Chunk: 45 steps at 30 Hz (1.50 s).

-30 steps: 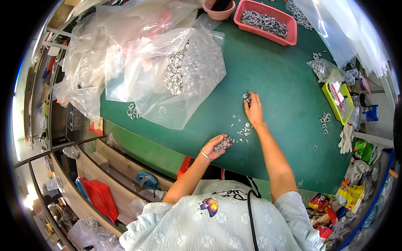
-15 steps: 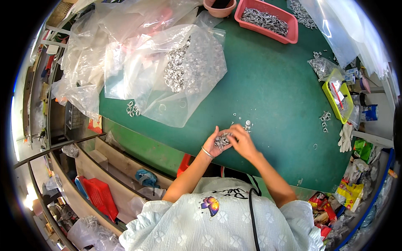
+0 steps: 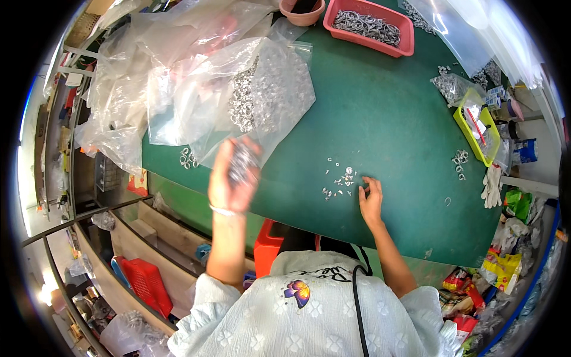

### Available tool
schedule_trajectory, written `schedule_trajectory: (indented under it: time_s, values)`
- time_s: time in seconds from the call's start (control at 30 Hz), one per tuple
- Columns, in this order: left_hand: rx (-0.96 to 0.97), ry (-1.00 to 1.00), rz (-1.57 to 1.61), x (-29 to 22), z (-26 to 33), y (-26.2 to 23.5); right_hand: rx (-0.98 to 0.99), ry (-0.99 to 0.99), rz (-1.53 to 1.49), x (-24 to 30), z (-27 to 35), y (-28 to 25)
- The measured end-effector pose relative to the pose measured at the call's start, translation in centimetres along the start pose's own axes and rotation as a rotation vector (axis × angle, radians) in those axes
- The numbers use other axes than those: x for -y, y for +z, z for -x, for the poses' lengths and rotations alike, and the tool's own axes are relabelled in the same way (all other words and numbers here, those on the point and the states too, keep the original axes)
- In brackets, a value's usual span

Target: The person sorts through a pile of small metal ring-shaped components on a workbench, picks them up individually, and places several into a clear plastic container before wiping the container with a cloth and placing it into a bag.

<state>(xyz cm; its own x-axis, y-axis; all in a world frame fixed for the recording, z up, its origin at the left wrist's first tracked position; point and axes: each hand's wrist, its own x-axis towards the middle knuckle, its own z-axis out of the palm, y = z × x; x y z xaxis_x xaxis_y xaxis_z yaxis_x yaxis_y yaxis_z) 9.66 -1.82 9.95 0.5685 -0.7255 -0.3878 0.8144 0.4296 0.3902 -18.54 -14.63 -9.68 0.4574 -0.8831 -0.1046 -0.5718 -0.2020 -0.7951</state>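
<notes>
My left hand [image 3: 225,189], smeared by motion, carries a handful of small silvery metal pieces [image 3: 244,162] in its cupped palm. It is raised by the lower edge of a clear plastic bag [image 3: 276,89], which holds a heap of similar shiny pieces. Over the green table [image 3: 369,113], my right hand [image 3: 371,197] is low, its fingers loosely bent and apart with nothing visible between them. Just left of it lie scattered tiny silvery bits [image 3: 345,178], too small to name. The exact shape of the pieces in my left hand is blurred.
A pink tray [image 3: 407,35] of silvery rings stands at the back beside a pink bowl [image 3: 303,16]. Loose rings [image 3: 189,157] lie at the left edge. On the right are more rings [image 3: 460,163], a yellow-green basket [image 3: 491,143] and a white glove [image 3: 492,185].
My left hand has swung left and up toward the plastic bag with its handful. My right hand has left it and moved right and down; more tiny bits now show on the table.
</notes>
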Motion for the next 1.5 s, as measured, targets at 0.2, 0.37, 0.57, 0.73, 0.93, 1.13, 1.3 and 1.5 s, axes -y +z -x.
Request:
schedule_trajectory:
  time_s: [0.2,0.37,0.57,0.73,0.93,1.13,1.3,1.5]
  values:
    - [-0.219,0.524,-0.761,-4.6,-8.7,1.9,0.030,-0.029,0.025,0.5,-1.0,1.1]
    - [-0.090,0.780,-1.170,-2.2,-7.0,0.3,-0.023,-0.135,0.160,-0.3,-2.1,1.9]
    - [0.066,0.958,-1.585,9.1,2.5,-4.3,-0.051,-0.196,0.239,0.2,-2.2,2.2]
    - [0.027,0.374,-1.658,18.0,2.6,-14.2,-0.090,-0.242,0.187,0.1,-2.1,2.8]
    - [0.078,0.510,-1.857,21.2,0.8,-15.2,-0.079,-0.286,0.124,-0.7,-2.1,2.8]
    - [0.221,0.577,-1.750,22.5,0.7,-16.0,0.005,-0.345,0.040,0.2,-2.0,2.2]
    - [0.193,0.596,-1.845,22.2,0.3,-14.9,-0.059,-0.261,0.090,0.5,-2.0,2.0]
    - [0.291,0.606,-1.929,21.9,0.0,-15.1,0.036,-0.270,0.115,-0.8,-2.1,1.8]
